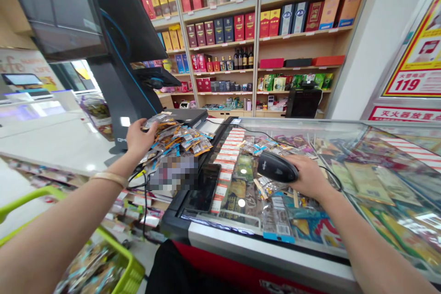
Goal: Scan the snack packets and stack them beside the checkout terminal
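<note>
My right hand (308,174) is wrapped around a black handheld barcode scanner (275,167), held above the glass counter with its head pointing left. Under and around it lie small clear snack packets (280,216) with blue and orange edges. At the left, my left hand (139,135) has thumb and fingers curled on a small snack packet (160,121) at the top of a heap of similar packets (186,140). The fingertips are partly hidden by the plastic. A dark phone (203,188) lies flat between the heap and the scanner.
A tall dark checkout monitor (127,14) stands behind my left hand. Below left is a green basket (132,262) with packets inside. Black cables (145,211) hang off the counter. More packs lie beneath the glass top (344,135). Shelves (223,46) of boxes and bottles line the back.
</note>
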Available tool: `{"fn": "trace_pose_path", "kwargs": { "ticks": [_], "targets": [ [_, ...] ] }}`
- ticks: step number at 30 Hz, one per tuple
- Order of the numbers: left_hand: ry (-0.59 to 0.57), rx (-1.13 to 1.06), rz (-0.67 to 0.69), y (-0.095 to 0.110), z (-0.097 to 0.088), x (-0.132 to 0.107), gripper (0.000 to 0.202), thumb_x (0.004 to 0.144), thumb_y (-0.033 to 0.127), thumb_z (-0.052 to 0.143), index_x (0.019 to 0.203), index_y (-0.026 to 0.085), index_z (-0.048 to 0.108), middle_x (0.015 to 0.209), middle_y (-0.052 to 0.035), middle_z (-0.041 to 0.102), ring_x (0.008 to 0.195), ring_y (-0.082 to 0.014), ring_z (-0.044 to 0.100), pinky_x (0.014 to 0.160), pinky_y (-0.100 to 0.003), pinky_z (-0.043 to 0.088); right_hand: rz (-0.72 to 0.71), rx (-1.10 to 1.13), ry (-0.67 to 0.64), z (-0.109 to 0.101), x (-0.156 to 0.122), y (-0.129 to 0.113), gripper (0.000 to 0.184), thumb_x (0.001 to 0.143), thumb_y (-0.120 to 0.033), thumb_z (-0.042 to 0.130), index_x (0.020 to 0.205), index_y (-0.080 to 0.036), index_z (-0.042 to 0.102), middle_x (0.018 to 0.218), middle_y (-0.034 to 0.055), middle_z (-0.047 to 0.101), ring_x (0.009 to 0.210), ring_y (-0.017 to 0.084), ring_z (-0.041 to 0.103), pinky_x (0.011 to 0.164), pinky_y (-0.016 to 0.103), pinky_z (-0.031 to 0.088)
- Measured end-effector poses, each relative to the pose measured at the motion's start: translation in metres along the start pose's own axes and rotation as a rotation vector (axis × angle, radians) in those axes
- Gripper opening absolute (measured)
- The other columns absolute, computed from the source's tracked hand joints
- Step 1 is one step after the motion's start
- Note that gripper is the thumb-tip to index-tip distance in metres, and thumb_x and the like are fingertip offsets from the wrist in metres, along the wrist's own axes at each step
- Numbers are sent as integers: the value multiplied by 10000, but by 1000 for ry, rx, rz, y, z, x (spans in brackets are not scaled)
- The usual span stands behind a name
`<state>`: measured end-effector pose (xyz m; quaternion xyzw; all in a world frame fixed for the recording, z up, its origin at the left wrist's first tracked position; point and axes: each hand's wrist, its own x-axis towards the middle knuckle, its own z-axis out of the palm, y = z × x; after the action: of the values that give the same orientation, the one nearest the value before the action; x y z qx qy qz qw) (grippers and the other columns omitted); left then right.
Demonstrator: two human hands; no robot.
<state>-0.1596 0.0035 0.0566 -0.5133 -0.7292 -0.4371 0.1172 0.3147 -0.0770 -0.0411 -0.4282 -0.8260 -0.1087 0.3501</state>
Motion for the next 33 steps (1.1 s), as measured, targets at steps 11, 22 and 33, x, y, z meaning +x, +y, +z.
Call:
{"fn": "trace_pose_path", "kwargs": {
  "ticks": [11, 22, 33],
  "targets": [
    [-371, 63, 244, -90, -14, -48, 575, 664, 540, 636, 1129, 204, 612, 1152, -126, 677, 1074, -327, 617, 987, -413, 451, 3, 13, -42, -3, 1, -1, 265, 711, -288, 631, 957, -220, 701, 938, 77, 750, 839, 251, 691, 751, 347, 519],
    [-426, 51, 457, -108, -21, -45, 706, 629, 680, 595, 1132, 188, 647, 1163, -154, 610, 1095, -337, 590, 1020, -480, 448, 13, -22, -45, -2, -1, 2, 249, 668, -197, 609, 904, -221, 685, 870, 64, 738, 782, 234, 676, 703, 322, 503],
    [-366, 7, 375, -114, -25, -59, 747, 621, 774, 594, 1094, 200, 539, 1060, -96, 574, 1090, -310, 560, 934, -502, 514, 22, -5, -38, 0, -2, 6, 300, 682, -237, 613, 971, -220, 694, 932, 77, 748, 857, 253, 690, 752, 346, 520]
  ]
}}
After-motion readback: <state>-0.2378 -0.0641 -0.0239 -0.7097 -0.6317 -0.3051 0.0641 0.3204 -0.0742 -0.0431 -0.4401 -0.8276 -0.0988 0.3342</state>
